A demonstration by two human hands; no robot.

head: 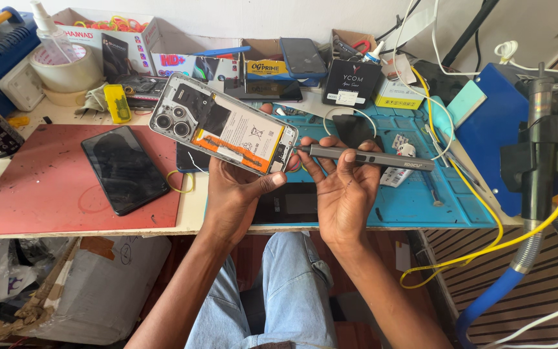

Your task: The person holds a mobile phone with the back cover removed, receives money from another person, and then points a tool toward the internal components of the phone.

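My left hand [237, 187] holds an opened smartphone [222, 123] up above the bench edge, its back cover off, with the camera cluster at the left and a white and orange battery showing. My right hand [343, 187] grips a slim grey electric screwdriver [369, 157] held level, its tip touching the phone's right end. Both hands hover over the near edge of a blue work mat [421, 200].
A black phone [124, 168] lies face down on a red mat [40, 194] at left. Boxes, a tape roll [66, 68], a spray bottle and another phone [301, 57] crowd the back. A yellow cable [485, 239] and a tool stand [540, 148] sit at right.
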